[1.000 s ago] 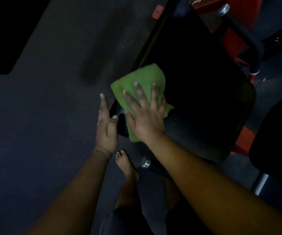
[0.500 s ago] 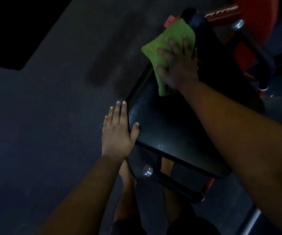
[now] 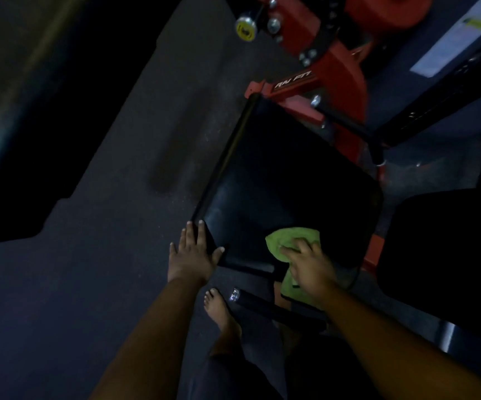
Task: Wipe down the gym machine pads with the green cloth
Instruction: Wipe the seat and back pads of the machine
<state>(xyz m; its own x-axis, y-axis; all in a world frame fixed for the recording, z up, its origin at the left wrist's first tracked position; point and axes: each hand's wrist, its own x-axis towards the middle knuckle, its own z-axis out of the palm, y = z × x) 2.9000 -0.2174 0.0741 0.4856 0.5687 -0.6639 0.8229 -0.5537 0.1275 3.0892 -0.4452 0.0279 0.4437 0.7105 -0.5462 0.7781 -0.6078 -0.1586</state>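
Cloth [image 3: 292, 241] of bright green is pressed against the near edge of the black pad [image 3: 285, 180] by the right hand [image 3: 310, 265], at roughly five o'clock on the pad's face, with part of the fabric draped over the front lip and hanging below it. The hand is laid palm-down on the cloth with the fingers spread and pointing toward eleven o'clock; whether the fabric is pinched or merely held flat under the palm cannot be told, since the hand is blurred. The pad's long axis is seen to run from seven o'clock up to one o'clock, toward the red frame [image 3: 337, 73] of the machine, so nearly all of the unwiped-looking surface lies ahead of the right hand, up and away toward twelve and one o'clock. The left hand [image 3: 193, 255] is set flat at the pad's near left corner, at about eight o'clock, fingers straight and together, thumb hooked onto the top face, gripping nothing. The right hand is judged the nearer to the work, and a long push along the pad's axis would be called for. A bare foot [image 3: 220, 310] is visible beneath, beside a dark bar [image 3: 265, 307].
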